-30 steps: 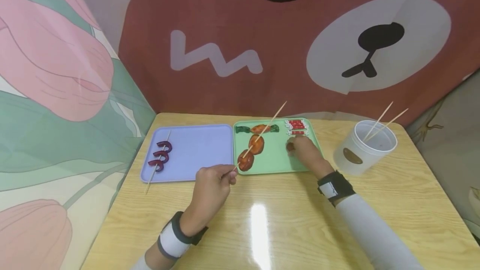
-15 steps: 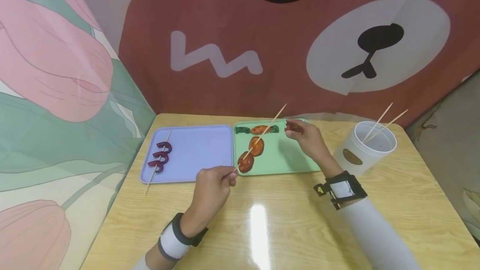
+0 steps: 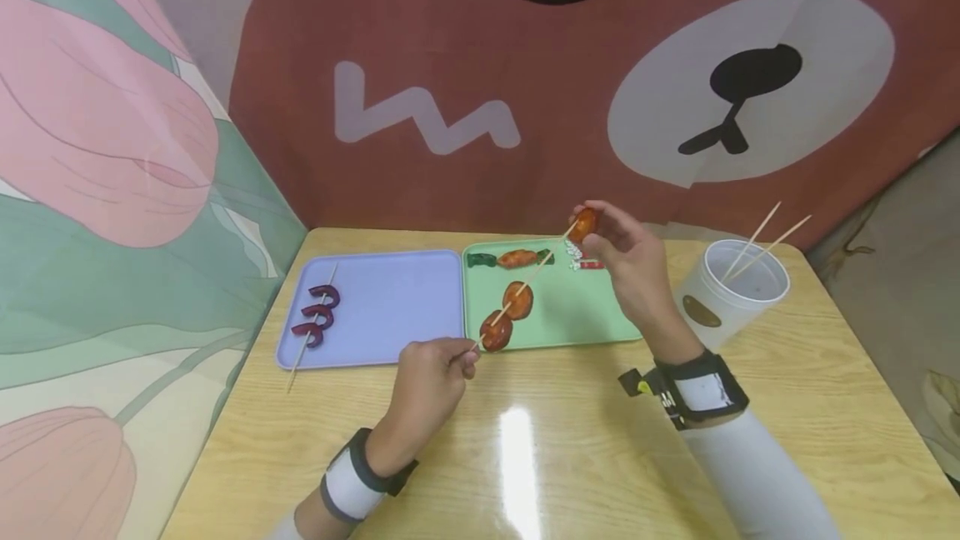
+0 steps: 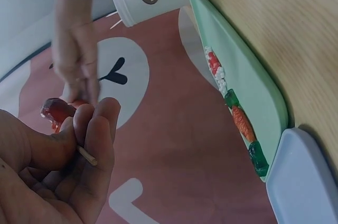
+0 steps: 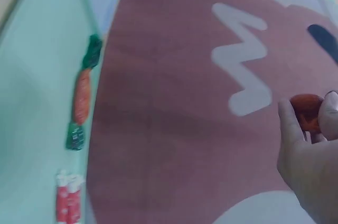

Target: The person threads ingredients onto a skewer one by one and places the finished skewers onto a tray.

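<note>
The left hand (image 3: 429, 382) grips a wooden skewer (image 3: 540, 267) near its lower end, fingers curled round it. Two glossy brown pieces (image 3: 498, 335) sit threaded just above, over the green tray (image 3: 558, 325). Farther out, the right hand (image 3: 639, 267) pinches an orange piece (image 3: 584, 226) at the skewer's upper tip, before the red backdrop (image 3: 420, 194).

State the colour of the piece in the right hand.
The piece in the right hand is reddish orange; the head view shows it best.

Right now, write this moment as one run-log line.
left hand: grips skewer bearing two orange-brown pieces | right hand: holds another piece at skewer tip | lavender tray: loaded skewer | white cup: two bare skewers
</note>
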Available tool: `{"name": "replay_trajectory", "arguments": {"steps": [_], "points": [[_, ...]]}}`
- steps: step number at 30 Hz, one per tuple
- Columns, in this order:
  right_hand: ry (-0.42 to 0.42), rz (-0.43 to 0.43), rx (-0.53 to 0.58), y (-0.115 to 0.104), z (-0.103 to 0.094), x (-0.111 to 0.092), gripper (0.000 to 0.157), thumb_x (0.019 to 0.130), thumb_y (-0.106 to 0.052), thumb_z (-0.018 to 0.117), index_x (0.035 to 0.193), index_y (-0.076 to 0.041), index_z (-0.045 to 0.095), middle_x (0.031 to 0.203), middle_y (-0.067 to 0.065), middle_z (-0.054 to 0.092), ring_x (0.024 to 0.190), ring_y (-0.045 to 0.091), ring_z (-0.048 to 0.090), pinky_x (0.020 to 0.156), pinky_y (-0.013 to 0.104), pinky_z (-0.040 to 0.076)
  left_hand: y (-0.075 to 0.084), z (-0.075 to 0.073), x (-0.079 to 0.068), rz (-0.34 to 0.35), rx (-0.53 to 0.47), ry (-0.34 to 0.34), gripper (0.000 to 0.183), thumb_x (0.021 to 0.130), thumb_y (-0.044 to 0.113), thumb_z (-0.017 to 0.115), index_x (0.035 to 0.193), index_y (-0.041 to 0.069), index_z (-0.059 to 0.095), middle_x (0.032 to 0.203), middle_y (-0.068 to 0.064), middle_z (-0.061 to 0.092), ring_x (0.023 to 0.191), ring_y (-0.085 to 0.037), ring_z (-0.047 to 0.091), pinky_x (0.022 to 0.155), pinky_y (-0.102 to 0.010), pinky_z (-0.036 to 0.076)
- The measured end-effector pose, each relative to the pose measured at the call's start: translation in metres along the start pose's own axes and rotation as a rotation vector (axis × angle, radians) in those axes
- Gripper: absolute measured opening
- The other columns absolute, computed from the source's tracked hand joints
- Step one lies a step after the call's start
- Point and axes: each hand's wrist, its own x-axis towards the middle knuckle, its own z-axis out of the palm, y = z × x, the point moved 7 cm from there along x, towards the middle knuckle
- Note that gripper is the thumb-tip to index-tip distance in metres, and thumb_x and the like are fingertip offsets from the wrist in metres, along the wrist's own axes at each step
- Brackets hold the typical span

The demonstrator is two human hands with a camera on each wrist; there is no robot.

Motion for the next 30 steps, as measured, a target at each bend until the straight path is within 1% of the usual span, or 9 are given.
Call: {"name": "replay_trajectory", "arguments": {"steps": [2,5,8,10,18,25,28,30], "points": [[0.028,-0.051,0.021,-0.013,0.001,-0.001,0.043,0.086,-0.006,0.066,0.129,-0.003,0.059,0.126,0.019,0.062,0.113,0.022,0.061,0.086,0.023,0.054,0.0,0.001,0.0,0.002,0.007,0.0,0.007,0.081,0.002,0.072,0.081,0.006,0.078,0.064,0.003,0.07,0.059,-0.003,0.063,0.056,-0.015,0.053],[0.066,-0.112,0.03,-0.029,0.003,-0.004,0.043,0.084,-0.001,0.067,0.126,-0.001,0.06,0.126,0.017,0.063,0.116,0.024,0.06,0.091,0.025,0.051,0.0,0.002,-0.001,0.005,0.016,-0.003,0.008,0.081,0.003,0.071,0.08,0.007,0.078,0.064,0.003,0.07,0.059,-0.002,0.063,0.056,-0.016,0.053],[0.094,-0.14,0.038,-0.039,0.004,-0.006,0.043,0.081,0.002,0.069,0.124,0.0,0.061,0.125,0.012,0.065,0.118,0.024,0.059,0.096,0.027,0.049,0.001,0.003,-0.002,0.003,0.017,-0.01,0.007,0.081,0.003,0.071,0.08,0.007,0.078,0.065,0.003,0.07,0.059,-0.002,0.063,0.055,-0.015,0.052],[0.101,-0.155,0.044,-0.044,0.005,-0.006,0.043,0.08,0.003,0.07,0.122,0.0,0.061,0.124,0.011,0.065,0.119,0.024,0.059,0.097,0.028,0.048,0.001,0.004,-0.002,0.003,0.015,-0.012,0.008,0.081,0.003,0.071,0.081,0.007,0.077,0.065,0.003,0.07,0.059,-0.002,0.063,0.054,-0.014,0.052],[0.103,-0.21,0.147,-0.048,0.005,-0.008,0.044,0.075,0.014,0.069,0.117,0.008,0.059,0.123,0.016,0.065,0.117,0.028,0.059,0.09,0.028,0.053,0.002,0.004,-0.001,0.0,-0.01,-0.023,0.008,0.082,0.002,0.07,0.083,0.004,0.078,0.065,0.002,0.07,0.059,-0.002,0.063,0.054,-0.013,0.051],[0.123,-0.255,0.179,-0.049,0.007,-0.01,0.044,0.071,0.019,0.07,0.112,0.012,0.059,0.12,0.017,0.065,0.115,0.033,0.059,0.088,0.035,0.054,0.004,0.005,0.0,0.006,-0.021,-0.026,0.007,0.082,0.004,0.071,0.083,0.003,0.078,0.065,0.002,0.07,0.058,-0.002,0.063,0.054,-0.014,0.052],[0.13,-0.278,0.188,-0.052,0.009,-0.011,0.043,0.069,0.022,0.07,0.11,0.014,0.059,0.118,0.018,0.065,0.115,0.035,0.059,0.088,0.037,0.054,0.005,0.005,0.0,-0.005,-0.042,-0.04,0.007,0.083,0.006,0.071,0.083,0.005,0.078,0.063,0.002,0.069,0.057,-0.002,0.062,0.055,-0.015,0.052],[0.137,-0.307,0.168,-0.054,0.01,-0.013,0.043,0.068,0.023,0.07,0.109,0.015,0.06,0.117,0.018,0.064,0.114,0.035,0.059,0.087,0.038,0.054,0.005,0.006,0.001,-0.019,-0.063,-0.053,0.007,0.082,0.007,0.072,0.083,0.005,0.078,0.062,0.003,0.069,0.056,-0.001,0.062,0.056,-0.015,0.052]]}}
